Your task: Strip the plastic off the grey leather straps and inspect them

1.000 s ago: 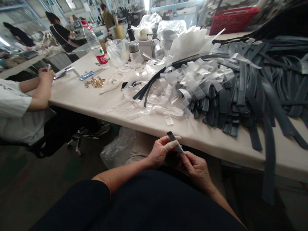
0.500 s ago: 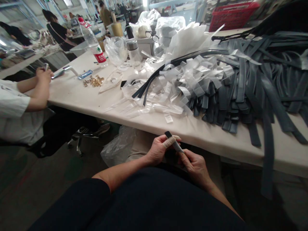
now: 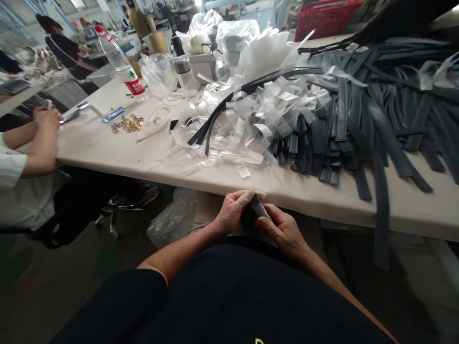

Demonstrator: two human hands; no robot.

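Observation:
A short dark grey strap (image 3: 259,208) is stretched between my two hands, just in front of the table edge. My left hand (image 3: 231,210) pinches its upper end, with pale wrapping on the fingers. The lower end is gripped by my right hand (image 3: 283,227), thumb on top. Beyond them on the table (image 3: 161,174) lie translucent film pieces (image 3: 244,138) and two thin black strips (image 3: 211,119). To the right, a big pile of dark straps (image 3: 358,110) partly overhangs the edge.
Small gold metal pieces (image 3: 132,124), a blue packet (image 3: 114,114), a plastic bottle (image 3: 129,76), a glass jar (image 3: 187,81) and eyeglasses (image 3: 211,50) stand or lie farther back. Another person's hands (image 3: 47,117) rest at the left. A red basket (image 3: 324,19) is behind.
The view has shifted, so the table items appear farther left. My left fingers now cover the strap's upper end, which stuck out before. Both hands still hold the strap.

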